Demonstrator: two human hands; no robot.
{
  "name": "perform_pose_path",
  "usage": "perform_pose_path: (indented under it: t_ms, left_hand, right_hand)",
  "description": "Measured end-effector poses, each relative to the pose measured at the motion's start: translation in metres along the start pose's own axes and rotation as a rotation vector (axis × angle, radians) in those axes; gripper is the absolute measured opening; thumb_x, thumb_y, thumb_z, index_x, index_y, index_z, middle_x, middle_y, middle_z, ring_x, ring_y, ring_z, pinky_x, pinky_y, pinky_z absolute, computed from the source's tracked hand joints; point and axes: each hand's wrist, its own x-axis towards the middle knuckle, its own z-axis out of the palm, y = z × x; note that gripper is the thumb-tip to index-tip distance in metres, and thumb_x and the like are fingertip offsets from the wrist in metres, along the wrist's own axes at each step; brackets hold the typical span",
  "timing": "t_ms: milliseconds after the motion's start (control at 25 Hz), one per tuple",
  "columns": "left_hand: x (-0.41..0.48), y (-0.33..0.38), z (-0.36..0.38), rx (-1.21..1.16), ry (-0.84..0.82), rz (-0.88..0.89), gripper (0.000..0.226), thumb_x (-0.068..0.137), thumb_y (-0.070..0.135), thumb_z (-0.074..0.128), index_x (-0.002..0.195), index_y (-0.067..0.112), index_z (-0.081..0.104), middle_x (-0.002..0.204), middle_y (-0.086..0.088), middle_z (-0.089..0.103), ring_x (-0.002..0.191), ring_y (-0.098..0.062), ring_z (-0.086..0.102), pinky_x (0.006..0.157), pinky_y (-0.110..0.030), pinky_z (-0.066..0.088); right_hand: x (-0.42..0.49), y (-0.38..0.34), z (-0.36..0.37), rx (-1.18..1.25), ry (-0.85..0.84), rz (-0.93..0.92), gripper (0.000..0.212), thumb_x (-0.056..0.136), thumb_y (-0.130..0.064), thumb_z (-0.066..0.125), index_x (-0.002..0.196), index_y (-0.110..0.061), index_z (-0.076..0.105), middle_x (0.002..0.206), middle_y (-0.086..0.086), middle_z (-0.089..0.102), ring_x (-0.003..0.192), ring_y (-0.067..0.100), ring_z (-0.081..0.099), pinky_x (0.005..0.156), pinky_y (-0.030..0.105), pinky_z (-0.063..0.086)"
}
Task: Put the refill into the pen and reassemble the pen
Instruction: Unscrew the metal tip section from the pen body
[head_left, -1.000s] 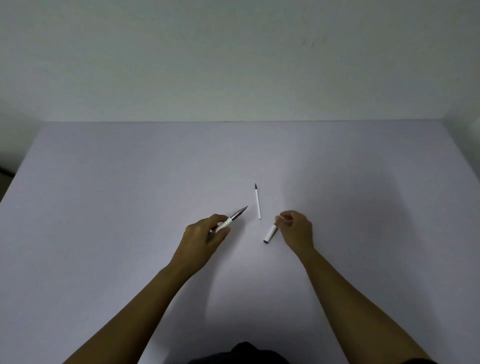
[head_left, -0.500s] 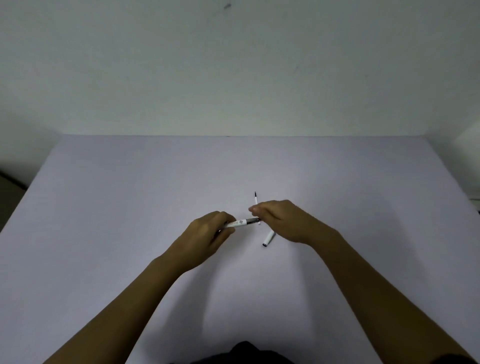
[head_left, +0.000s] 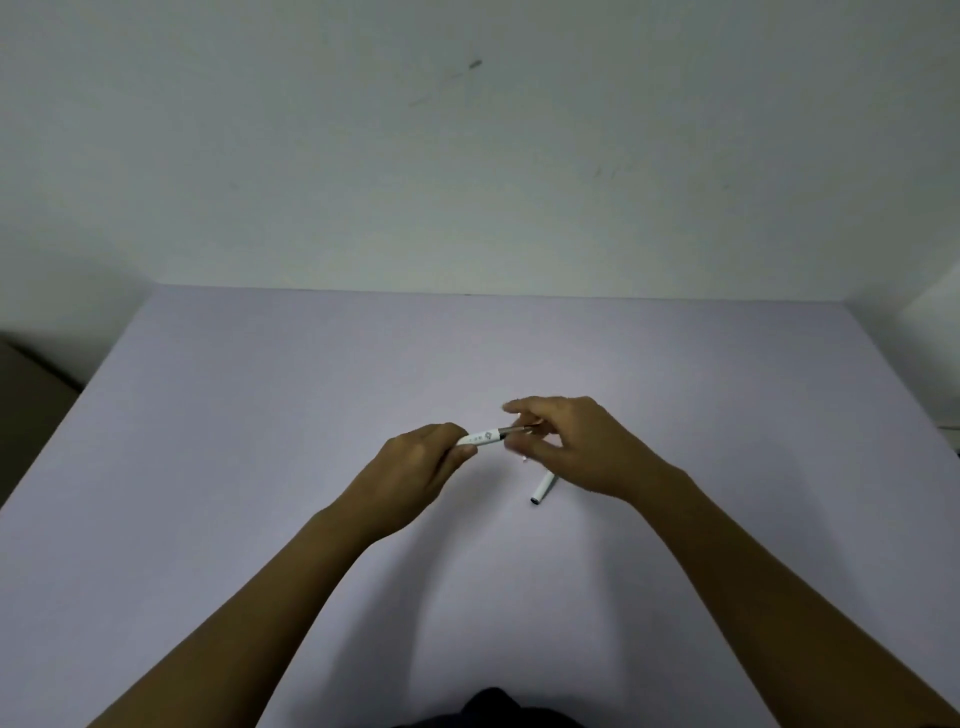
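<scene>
The left hand (head_left: 415, 462) gripped the white pen barrel (head_left: 483, 439) while the right hand's (head_left: 576, 452) fingers pinched its dark tip (cap (head_left: 543, 487) lying on the desk (head_left: 260, 415)).

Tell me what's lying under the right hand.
A white pen cap pokes out from beneath the right hand, lying on the table. The refill isn't visible; the hand may cover it.

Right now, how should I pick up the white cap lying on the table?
Pinch the white cap across its middle, coming straight down from above. It lies flat and slanted on the table, its far end tucked under the right hand, so only its long sides are free.
</scene>
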Motion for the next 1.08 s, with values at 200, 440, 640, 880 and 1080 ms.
perform_pose_path:
  t_ms: [200, 440, 640, 880, 1080]
  left_hand:
    - [-0.003, 0.009, -0.008, 0.175, 0.052, 0.093, 0.028, 0.095, 0.033, 0.041, 0.087, 0.008, 0.053, 0.066, 0.0, 0.047, 0.054, -0.02, 0.039, 0.048, -0.031, 0.034]
    - [-0.007, 0.017, -0.012, 0.241, 0.072, 0.155, 0.043, 0.093, 0.042, 0.03, 0.085, 0.007, 0.054, 0.066, -0.007, 0.056, 0.053, -0.025, 0.045, 0.044, -0.032, 0.038]
    - [-0.01, 0.016, -0.014, 0.242, 0.091, 0.16, 0.045, 0.093, 0.043, 0.028, 0.086, 0.007, 0.054, 0.067, -0.008, 0.057, 0.054, -0.026, 0.048, 0.044, -0.033, 0.038]
    - [-0.013, 0.019, -0.015, 0.227, 0.109, 0.158, 0.043, 0.092, 0.041, 0.029, 0.086, 0.007, 0.055, 0.067, -0.008, 0.057, 0.054, -0.027, 0.049, 0.044, -0.033, 0.04]
    - [-0.01, 0.02, -0.017, 0.23, 0.125, 0.16, 0.042, 0.093, 0.041, 0.031, 0.084, 0.008, 0.055, 0.065, -0.007, 0.056, 0.052, -0.024, 0.047, 0.044, -0.028, 0.032]
  right_hand:
    - [0.001, -0.006, -0.008, 0.005, 0.01, -0.029, 0.013, 0.087, -0.028, 0.059, 0.081, -0.02, 0.067, 0.073, -0.01, 0.068, 0.071, 0.005, 0.061, 0.069, 0.025, 0.05]
    - [-0.004, -0.01, -0.013, 0.071, -0.052, 0.01, 0.012, 0.084, -0.05, 0.055, 0.086, -0.041, 0.063, 0.081, -0.016, 0.066, 0.078, 0.003, 0.061, 0.069, 0.023, 0.047]
    - [-0.002, -0.009, -0.014, 0.091, -0.024, -0.09, 0.009, 0.077, -0.027, 0.072, 0.084, -0.029, 0.066, 0.08, -0.014, 0.067, 0.078, -0.001, 0.06, 0.069, 0.009, 0.044]
    - [-0.003, -0.011, -0.013, 0.173, 0.009, -0.039, 0.001, 0.079, -0.029, 0.07, 0.079, -0.028, 0.07, 0.074, -0.01, 0.07, 0.073, 0.001, 0.064, 0.063, 0.011, 0.049]
    - [-0.003, -0.013, -0.015, 0.184, 0.011, 0.0, 0.006, 0.08, -0.033, 0.068, 0.085, -0.03, 0.069, 0.073, -0.014, 0.068, 0.07, -0.002, 0.064, 0.061, 0.011, 0.05]
